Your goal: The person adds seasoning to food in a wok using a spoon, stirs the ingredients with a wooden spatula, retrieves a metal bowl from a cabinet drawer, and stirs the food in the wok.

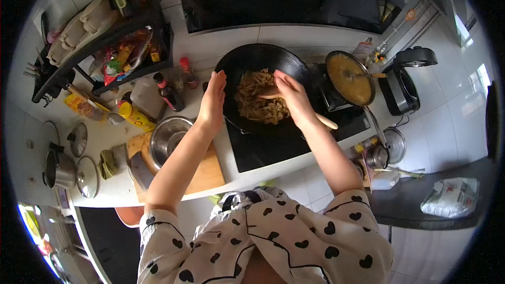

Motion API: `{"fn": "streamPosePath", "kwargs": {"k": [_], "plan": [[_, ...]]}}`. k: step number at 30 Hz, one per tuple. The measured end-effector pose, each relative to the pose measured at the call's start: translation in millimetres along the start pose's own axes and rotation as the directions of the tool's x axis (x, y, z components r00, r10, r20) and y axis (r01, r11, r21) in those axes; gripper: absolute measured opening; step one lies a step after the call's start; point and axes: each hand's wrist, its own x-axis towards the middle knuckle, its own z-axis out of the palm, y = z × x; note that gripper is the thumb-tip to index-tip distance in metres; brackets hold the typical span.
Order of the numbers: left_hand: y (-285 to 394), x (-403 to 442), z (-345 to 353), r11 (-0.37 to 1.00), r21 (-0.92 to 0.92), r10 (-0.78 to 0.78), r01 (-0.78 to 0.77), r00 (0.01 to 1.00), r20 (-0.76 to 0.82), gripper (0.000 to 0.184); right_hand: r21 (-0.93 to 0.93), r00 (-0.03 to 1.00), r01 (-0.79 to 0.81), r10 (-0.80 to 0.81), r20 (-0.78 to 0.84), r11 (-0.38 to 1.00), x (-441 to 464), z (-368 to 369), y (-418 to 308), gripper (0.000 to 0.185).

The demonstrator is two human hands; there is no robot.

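The person's left hand (213, 102) and right hand (295, 100) are both open, gripping nothing, fingers extended and palms roughly facing each other. The left is raised by the near-left side of a large black round wok (236, 60); the right hangs over its right side, above a pale wooden spatula (327, 121). The spatula's head lies among brownish strips of food (268, 111), which are already in the wok and look at least partly cooked; whether they are done cannot be told. Beyond, a dark round pan (373, 118) holds yellowish-brown liquid (344, 79).
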Motion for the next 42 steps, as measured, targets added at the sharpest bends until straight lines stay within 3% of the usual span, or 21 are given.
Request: {"fn": "streamPosePath", "kwargs": {"k": [4, 5, 8, 10, 11, 12, 14, 17, 20, 23, 26, 27, 30, 34, 35, 36, 39, 42], "plan": [[-23, 12, 27, 1.000, -0.027, 0.013, -0.015, 0.999, -0.052, 0.073, -0.197, 0.995, -0.011, 0.031, 0.100, 0.980, -5, -73, 3, 0.044], [-31, 16, 31, 0.999, -0.042, 0.012, -0.015, 0.997, -0.071, 0.073, -0.333, 0.989, 0.028, 0.023, 0.149, 0.943, -5, -92, 10, 0.047], [-50, 22, 44, 0.994, -0.102, 0.019, -0.035, 0.988, -0.156, 0.071, -0.703, 0.963, 0.181, 0.022, 0.270, 0.688, -14, -135, 21, 0.048], [-58, 21, 49, 0.991, -0.130, 0.000, -0.028, 0.976, -0.216, 0.071, -0.798, 0.940, 0.116, 0.193, 0.280, 0.592, -24, -142, 4, 0.042], [-62, 18, 50, 0.989, -0.143, -0.012, -0.024, 0.969, -0.247, 0.071, -0.808, 0.928, 0.267, 0.085, 0.362, 0.525, -25, -149, 14, 0.041], [-65, 16, 51, 0.989, -0.145, -0.022, -0.017, 0.964, -0.264, 0.071, -0.840, 0.917, 0.222, 0.187, 0.353, 0.496, -26, -151, 13, 0.042], [-70, 15, 53, 0.990, -0.142, -0.035, -0.007, 0.956, -0.292, 0.071, -0.861, 0.887, 0.283, 0.226, 0.402, 0.422, -30, -151, 14, 0.041], [-76, 14, 55, 0.987, -0.158, -0.037, -0.010, 0.956, -0.292, 0.071, -0.793, 0.870, 0.373, 0.115, 0.479, 0.483, -21, -140, 15, 0.038], [-75, 12, 61, 0.984, -0.177, -0.037, -0.011, 0.964, -0.263, 0.071, -0.631, 0.850, 0.480, -0.145, 0.506, 0.610, -1, -113, 30, 0.039], [-74, 7, 64, 0.986, -0.165, -0.060, 0.025, 0.976, -0.209, 0.072, -0.614, 0.829, 0.537, -0.227, 0.511, 0.579, 7, -95, 26, 0.037], [-70, -2, 60, 0.990, -0.136, -0.063, 0.040, 0.983, -0.171, 0.073, -0.881, 0.916, 0.380, 0.017, 0.400, 0.281, -5, -111, 22, 0.047], [-70, -3, 57, 0.990, -0.133, -0.059, 0.038, 0.985, -0.162, 0.073, -0.935, 0.929, 0.294, 0.169, 0.328, 0.200, -10, -117, 15, 0.050], [-67, -1, 55, 0.991, -0.128, -0.060, 0.042, 0.989, -0.136, 0.072, -0.975, 0.935, 0.201, 0.278, 0.221, 0.098, -26, -138, 20, 0.053], [-63, 3, 54, 0.990, -0.130, -0.065, 0.051, 0.992, -0.106, 0.072, -0.987, 0.936, 0.160, 0.312, 0.160, 0.027, -23, -142, 29, 0.037], [-63, 5, 52, 0.990, -0.126, -0.070, 0.058, 0.993, -0.093, 0.073, -0.973, 0.945, 0.229, 0.240, 0.224, 0.005, -22, -141, 25, 0.027], [-64, 7, 50, 0.991, -0.121, -0.074, 0.064, 0.994, -0.082, 0.073, -0.957, 0.941, 0.285, 0.173, 0.290, 0.053, -20, -140, 20, 0.026], [-68, 15, 44, 0.994, -0.104, -0.051, 0.040, 0.993, -0.107, 0.072, -0.946, 0.938, 0.325, 0.122, 0.324, 0.011, -8, -131, -9, 0.037], [-64, 15, 39, 0.999, -0.012, 0.037, -0.040, 0.981, -0.188, 0.068, -0.911, 0.932, 0.243, 0.180, 0.314, 0.332, 6, -131, -45, 0.035]]}}
